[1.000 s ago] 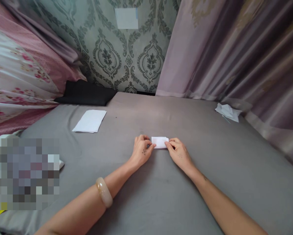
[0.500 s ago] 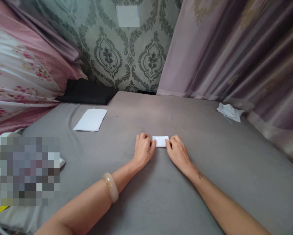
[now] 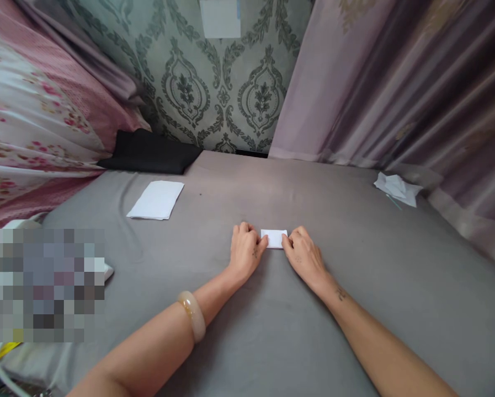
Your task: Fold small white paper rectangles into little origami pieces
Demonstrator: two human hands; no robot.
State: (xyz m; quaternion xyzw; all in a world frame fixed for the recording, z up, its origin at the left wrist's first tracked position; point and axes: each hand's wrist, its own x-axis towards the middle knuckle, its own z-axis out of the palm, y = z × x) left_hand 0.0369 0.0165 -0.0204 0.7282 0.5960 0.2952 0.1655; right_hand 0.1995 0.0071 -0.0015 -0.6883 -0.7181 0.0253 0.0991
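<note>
A small folded white paper (image 3: pixel 275 239) lies on the grey sheet in front of me, its long side running left to right. My left hand (image 3: pixel 246 251) grips its left end, the thumb on top and the other fingers curled. At the right end, my right hand (image 3: pixel 304 253) pinches the paper in the same way, fingers curled under. How many layers the paper has cannot be made out. A pale bangle (image 3: pixel 192 317) circles my left forearm.
A stack of white paper sheets (image 3: pixel 156 200) lies to the left, with a folded black cloth (image 3: pixel 152 153) behind it. Crumpled white paper (image 3: pixel 397 188) rests at the far right beside the curtain (image 3: pixel 355 82). A blurred patch (image 3: pixel 44 284) covers the left edge.
The view has shifted slightly, so everything sits a little further right. Both hands keep hold of the folded paper's ends, with almost no other movement.
</note>
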